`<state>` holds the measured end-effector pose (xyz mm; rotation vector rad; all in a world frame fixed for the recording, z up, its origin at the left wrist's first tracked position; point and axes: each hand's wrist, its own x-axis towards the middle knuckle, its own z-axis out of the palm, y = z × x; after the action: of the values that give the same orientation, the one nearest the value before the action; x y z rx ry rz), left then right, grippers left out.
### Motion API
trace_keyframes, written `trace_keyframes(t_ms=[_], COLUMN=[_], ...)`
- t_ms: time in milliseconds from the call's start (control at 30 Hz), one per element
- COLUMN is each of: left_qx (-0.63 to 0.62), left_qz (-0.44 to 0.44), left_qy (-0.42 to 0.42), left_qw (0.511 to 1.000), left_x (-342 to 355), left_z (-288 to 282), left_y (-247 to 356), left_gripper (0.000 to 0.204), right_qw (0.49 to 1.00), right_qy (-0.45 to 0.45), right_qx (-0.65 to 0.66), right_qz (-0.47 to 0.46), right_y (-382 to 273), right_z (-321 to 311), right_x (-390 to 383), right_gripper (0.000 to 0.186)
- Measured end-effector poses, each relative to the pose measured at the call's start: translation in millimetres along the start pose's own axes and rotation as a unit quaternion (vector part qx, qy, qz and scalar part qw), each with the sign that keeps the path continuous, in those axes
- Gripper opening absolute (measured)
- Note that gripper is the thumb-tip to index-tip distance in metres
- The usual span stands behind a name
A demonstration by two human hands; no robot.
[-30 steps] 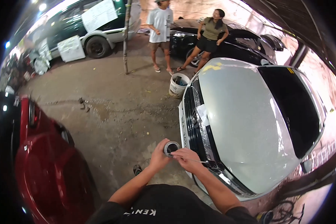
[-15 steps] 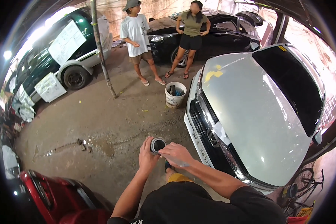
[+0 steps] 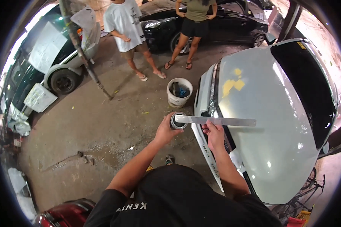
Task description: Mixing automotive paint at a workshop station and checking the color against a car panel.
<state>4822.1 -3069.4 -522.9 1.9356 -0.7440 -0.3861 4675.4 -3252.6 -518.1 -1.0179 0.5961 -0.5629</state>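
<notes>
My left hand [image 3: 165, 130] is wrapped round a small open metal can [image 3: 173, 121] with a dark inside, held out in front of me. In my right hand [image 3: 215, 137] is a long flat grey stirring stick [image 3: 236, 122], gripped between thumb and fingers near its middle. The stick lies nearly level, its left end over the can's mouth and its right end above the car's hood. Beside and below my right hand is the light grey car [image 3: 269, 104], whose hood carries yellow patches [image 3: 231, 87].
A white bucket [image 3: 178, 101] with things inside stands beyond the can. Two people [image 3: 125, 26] stand near a black car [image 3: 231, 28]. A pole [image 3: 81, 56] rises at left by a paper-covered green vehicle [image 3: 36, 75]. A red vehicle [image 3: 66, 215] and a bicycle [image 3: 310, 191] are nearby.
Both hands and the can have moved forward and right, nearer the grey car. My right hand has shifted away from the can, and the stick now extends level across it. My view has tilted downward.
</notes>
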Motion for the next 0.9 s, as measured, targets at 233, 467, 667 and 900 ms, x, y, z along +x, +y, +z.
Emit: trace_keyframes(t_ms=[233, 467, 667, 900], left_qx=[-0.117, -0.112, -0.13, -0.105], left_qz=[0.056, 0.07, 0.137, 0.144], left_qy=[-0.158, -0.332, -0.418, -0.494], left_qw=[0.979, 0.934, 0.889, 0.851], left_x=[152.3, 274.2, 373.0, 428.6], left_z=[37.6, 92.6, 133.2, 161.8], left_y=[-30.1, -40.5, -80.0, -75.9], left_gripper=[0.086, 0.085, 0.091, 0.094], right_qw=[0.986, 0.94, 0.891, 0.852], right_qy=[0.147, 0.3, 0.414, 0.478], right_qx=[0.084, 0.141, 0.151, 0.169], right_qz=[-0.002, -0.081, -0.107, -0.129], right_y=[-2.6, 24.1, 31.2, 40.7], right_z=[-9.0, -18.2, 0.1, 19.2], right_x=[71.5, 125.8, 188.2, 215.9], right_gripper=[0.012, 0.015, 0.025, 0.024])
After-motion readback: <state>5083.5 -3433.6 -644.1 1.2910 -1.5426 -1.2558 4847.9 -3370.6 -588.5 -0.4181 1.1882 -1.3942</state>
